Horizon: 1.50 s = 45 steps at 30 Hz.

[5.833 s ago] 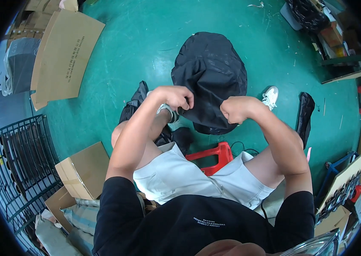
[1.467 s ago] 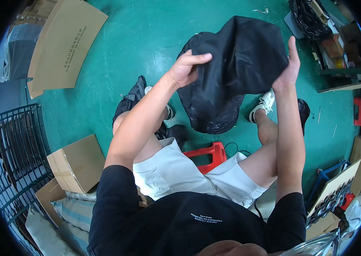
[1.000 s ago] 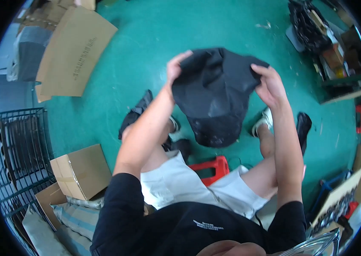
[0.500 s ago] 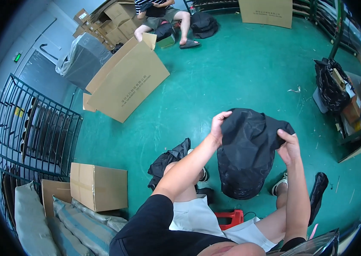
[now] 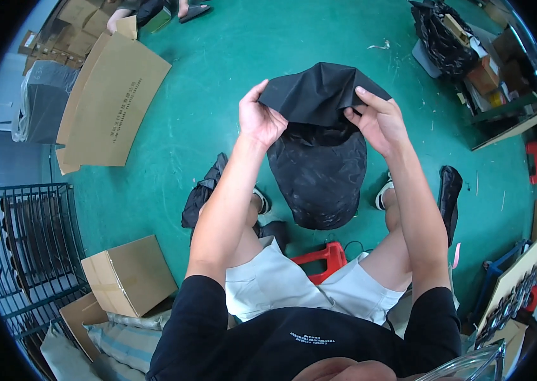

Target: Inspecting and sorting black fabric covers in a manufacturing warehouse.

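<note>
A black fabric bag (image 5: 319,184) hangs in front of me above the floor, its lower end rounded and its upper edge spread wide between my hands. Gripping the left end of that edge is my left hand (image 5: 262,117), thumb up. My right hand (image 5: 375,120) pinches the right side, its fingers partly under the folded cloth. Crumpled black cloth (image 5: 204,193) lies on the floor beside my left leg. Outside my right leg is a narrow black folded piece (image 5: 449,200). Part of a red plastic stool (image 5: 325,261) shows between my thighs.
A large cardboard box (image 5: 116,101) stands ahead on the left; another person's foot (image 5: 193,13) shows beyond it. Near my left are a closed carton (image 5: 130,273), stuffed sacks (image 5: 119,346) and a metal rack (image 5: 33,241). A bin with a black liner (image 5: 443,41) stands far right.
My view has tilted down and turned right. Both hands have raised and spread the bag's upper edge, which now folds toward me, and the bag hangs more centrally between my legs.
</note>
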Each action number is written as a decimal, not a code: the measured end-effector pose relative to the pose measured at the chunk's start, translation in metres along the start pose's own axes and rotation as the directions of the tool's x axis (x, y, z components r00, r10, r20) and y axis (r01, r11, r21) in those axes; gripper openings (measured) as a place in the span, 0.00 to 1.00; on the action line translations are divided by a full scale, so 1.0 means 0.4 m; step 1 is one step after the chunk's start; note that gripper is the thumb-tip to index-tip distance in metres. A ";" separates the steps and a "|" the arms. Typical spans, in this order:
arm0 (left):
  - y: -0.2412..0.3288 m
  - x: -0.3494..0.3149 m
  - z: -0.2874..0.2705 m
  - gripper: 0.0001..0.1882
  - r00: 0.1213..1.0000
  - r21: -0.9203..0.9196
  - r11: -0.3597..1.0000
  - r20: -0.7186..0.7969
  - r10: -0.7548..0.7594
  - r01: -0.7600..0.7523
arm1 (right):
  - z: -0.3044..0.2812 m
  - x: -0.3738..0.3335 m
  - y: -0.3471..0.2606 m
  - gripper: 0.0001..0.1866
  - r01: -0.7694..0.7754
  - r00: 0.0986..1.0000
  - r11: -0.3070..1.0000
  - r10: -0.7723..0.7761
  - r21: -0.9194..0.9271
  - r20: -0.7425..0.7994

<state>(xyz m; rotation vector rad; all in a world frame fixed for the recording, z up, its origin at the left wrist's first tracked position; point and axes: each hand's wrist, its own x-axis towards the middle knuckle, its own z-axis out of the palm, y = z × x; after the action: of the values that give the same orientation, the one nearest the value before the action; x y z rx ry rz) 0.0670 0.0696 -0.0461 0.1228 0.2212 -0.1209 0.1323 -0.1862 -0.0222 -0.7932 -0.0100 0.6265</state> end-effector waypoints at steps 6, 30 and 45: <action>-0.016 -0.016 0.051 0.20 0.995 0.190 0.978 -0.028 0.097 -0.090 | 0.049 -0.035 -0.025 0.11 0.145 0.985 0.982 -0.156 -0.123 -0.080; 0.003 0.135 0.251 0.05 0.946 0.597 0.803 -0.258 0.197 -0.005 | 0.125 0.122 -0.150 0.10 -0.019 0.986 0.996 0.033 0.084 -0.166; 0.098 0.148 -0.036 0.13 0.925 0.586 0.767 -0.077 0.372 -0.260 | -0.089 0.226 0.079 0.12 -0.034 0.970 0.989 -0.001 -0.141 -0.242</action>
<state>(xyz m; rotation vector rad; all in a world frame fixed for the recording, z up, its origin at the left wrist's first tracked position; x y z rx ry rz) 0.1264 0.1041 -0.0690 0.7741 0.3481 0.1732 0.1986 -0.1451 -0.0885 -1.0073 0.1765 0.5457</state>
